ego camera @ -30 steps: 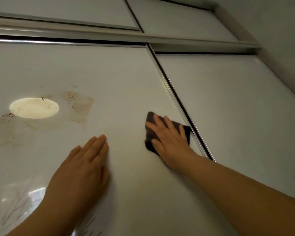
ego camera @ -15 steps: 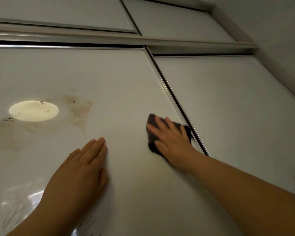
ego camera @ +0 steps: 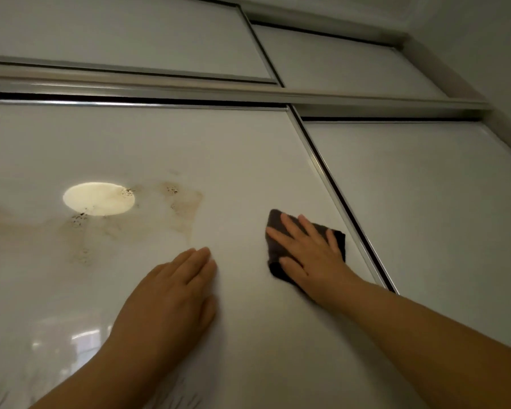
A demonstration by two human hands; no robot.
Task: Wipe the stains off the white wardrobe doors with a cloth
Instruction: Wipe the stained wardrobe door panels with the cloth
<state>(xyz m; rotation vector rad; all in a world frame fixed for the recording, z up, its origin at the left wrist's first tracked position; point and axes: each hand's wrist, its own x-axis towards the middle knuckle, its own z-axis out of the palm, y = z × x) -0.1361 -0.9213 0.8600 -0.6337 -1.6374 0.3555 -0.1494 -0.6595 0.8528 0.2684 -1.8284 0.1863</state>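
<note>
Left hand (ego camera: 174, 293): flat, fingers straight and together, palm on glossy white wardrobe door (ego camera: 233, 157), near left.
Right hand (ego camera: 310, 255): fingers spread, pressing dark grey square cloth (ego camera: 276, 221) flat against same door, just left of silver metal door edge (ego camera: 325, 178).
Brown blotchy stains (ego camera: 186, 208): left of cloth, apart from it, beside oval light reflection (ego camera: 98, 199).
Horizontal silver rail (ego camera: 189, 87): far, above.

the dark folded cloth (ego camera: 274, 221) lay on the left white glossy wardrobe door (ego camera: 233, 149) under the right hand (ego camera: 310, 255), beside the metal door edge (ego camera: 334, 184); brownish stains (ego camera: 186, 208) lay further left, above the left hand (ego camera: 171, 296).
</note>
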